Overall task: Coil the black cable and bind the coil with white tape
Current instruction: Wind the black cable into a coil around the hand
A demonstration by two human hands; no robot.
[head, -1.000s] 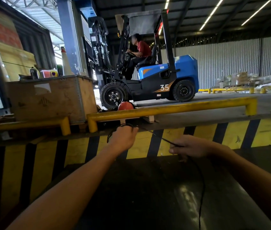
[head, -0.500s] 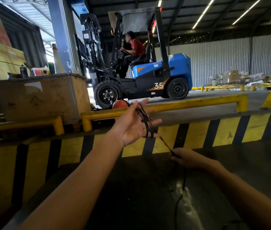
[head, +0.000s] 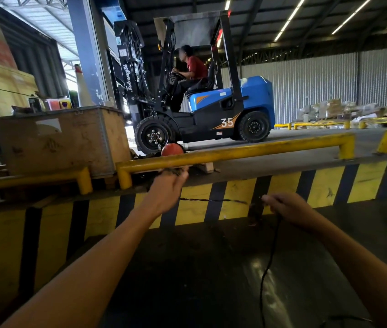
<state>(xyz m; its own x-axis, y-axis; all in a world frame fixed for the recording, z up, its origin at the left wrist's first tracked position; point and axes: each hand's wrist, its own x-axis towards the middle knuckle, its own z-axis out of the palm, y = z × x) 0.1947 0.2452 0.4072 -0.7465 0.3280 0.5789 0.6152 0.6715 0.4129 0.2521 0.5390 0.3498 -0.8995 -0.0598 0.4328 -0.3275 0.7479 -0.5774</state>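
Note:
My left hand (head: 167, 190) is stretched forward with its back toward me, closed around a small bundle of black cable loops that peeks out above the fingers. A taut length of the black cable (head: 211, 200) runs level from that hand to my right hand (head: 287, 208), which pinches it. Below the right hand the cable hangs down and trails across the dark floor toward the bottom edge. No white tape is in view.
A yellow-and-black striped dock wall (head: 318, 188) with a yellow guard rail (head: 235, 152) stands just ahead. Behind it a person drives a blue forklift (head: 211, 107). A wooden crate (head: 59, 140) sits at left, and a red ball-like object (head: 172, 149) by the rail.
My left hand has turned over from palm open with loops showing to back facing me and closed. My right hand has moved away to the right, pulling the cable level and taut.

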